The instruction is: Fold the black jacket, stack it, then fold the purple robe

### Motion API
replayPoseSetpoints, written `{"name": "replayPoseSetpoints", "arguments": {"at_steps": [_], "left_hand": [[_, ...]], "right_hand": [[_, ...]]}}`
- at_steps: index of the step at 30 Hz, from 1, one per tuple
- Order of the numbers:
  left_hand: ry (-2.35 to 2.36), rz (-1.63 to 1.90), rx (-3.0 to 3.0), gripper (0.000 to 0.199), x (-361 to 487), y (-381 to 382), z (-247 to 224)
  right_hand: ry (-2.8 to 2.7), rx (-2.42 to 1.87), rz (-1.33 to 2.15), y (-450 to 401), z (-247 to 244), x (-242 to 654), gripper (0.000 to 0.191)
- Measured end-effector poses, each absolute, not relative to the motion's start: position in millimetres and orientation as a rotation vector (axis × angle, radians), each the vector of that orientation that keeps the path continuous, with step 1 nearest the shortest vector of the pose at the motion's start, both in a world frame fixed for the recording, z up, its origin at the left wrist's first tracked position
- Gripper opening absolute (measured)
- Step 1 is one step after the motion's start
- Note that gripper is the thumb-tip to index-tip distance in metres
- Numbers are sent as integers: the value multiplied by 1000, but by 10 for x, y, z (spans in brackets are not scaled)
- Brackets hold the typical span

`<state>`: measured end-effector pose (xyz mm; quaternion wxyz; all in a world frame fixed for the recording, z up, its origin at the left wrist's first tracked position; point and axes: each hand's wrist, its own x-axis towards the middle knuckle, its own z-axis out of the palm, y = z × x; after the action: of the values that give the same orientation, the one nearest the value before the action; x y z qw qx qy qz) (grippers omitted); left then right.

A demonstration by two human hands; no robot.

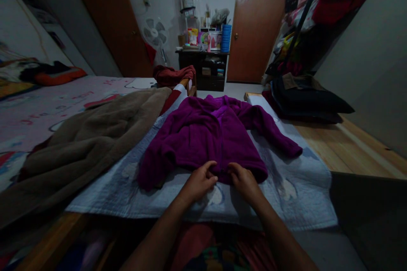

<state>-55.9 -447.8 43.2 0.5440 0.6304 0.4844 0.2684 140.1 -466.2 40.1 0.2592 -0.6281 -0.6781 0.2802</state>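
Note:
A purple zip-up fleece jacket [203,135] lies spread front side up on the bed, with its collar at the far end and its sleeves out to both sides. At its near hem, just left of the zipper, my left hand [201,181] has its curled fingers and thumb closed about the fabric edge. My right hand [244,180] pinches the same hem just right of the zipper, fingertips on the cloth. The fabric between the fingers is partly hidden. Beneath the jacket is a pale blue quilted sheet [286,203].
To the left, a brown fleecy garment [104,131] lies across the bed edge, beside a pink printed sheet [73,97]. Folded dark clothes [305,97] are stacked on the right by a wooden ledge [333,146]. A red cloth [173,75] and a dark cabinet [203,70] are farther back.

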Motion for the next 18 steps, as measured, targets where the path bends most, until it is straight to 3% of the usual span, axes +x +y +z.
{"name": "replayPoseSetpoints", "arguments": {"at_steps": [6, 11, 15, 18], "left_hand": [[1136, 757, 1748, 24, -480, -4579, 467], [1150, 794, 1707, 35, -356, -4602, 405], [1196, 910, 1410, 18, -227, -4547, 272], [1189, 1032, 1161, 21, -137, -4511, 221]], "right_hand": [[-1345, -1588, 1114, -4675, 324, 1324, 46], [-779, -1317, 1366, -4692, 305, 1220, 47], [-603, -1222, 1340, -4708, 321, 1206, 40], [-554, -1195, 1337, -4721, 331, 1219, 38]]}}
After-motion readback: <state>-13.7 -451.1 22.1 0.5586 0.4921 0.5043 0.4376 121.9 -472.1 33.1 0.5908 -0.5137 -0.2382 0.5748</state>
